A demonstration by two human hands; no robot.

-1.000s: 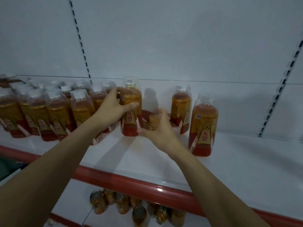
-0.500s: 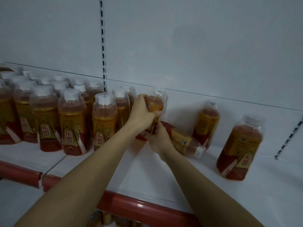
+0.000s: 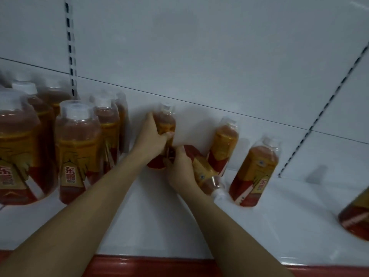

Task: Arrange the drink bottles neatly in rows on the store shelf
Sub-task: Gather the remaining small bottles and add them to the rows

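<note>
Amber drink bottles with red and yellow labels and white caps stand on a white store shelf (image 3: 151, 222). My left hand (image 3: 151, 139) grips an upright bottle (image 3: 165, 120) near the back wall. Just to its right, my right hand (image 3: 179, 166) holds a bottle lying on its side (image 3: 205, 174), cap pointing toward the front right. Packed rows of bottles (image 3: 77, 148) stand at the left. Two loose upright bottles stand to the right, one at the back (image 3: 224, 144) and one nearer (image 3: 253, 172).
Another bottle (image 3: 357, 216) is cut off by the right edge. The shelf has a red front lip (image 3: 151, 264). The white back panel carries slotted uprights at left (image 3: 70, 56) and right (image 3: 323, 108). Bare shelf surface lies in front of my hands.
The view has moved closer and shifted right. My left hand stays on the upright bottle. The lying bottle has swung, its cap now pointing more toward the front.
</note>
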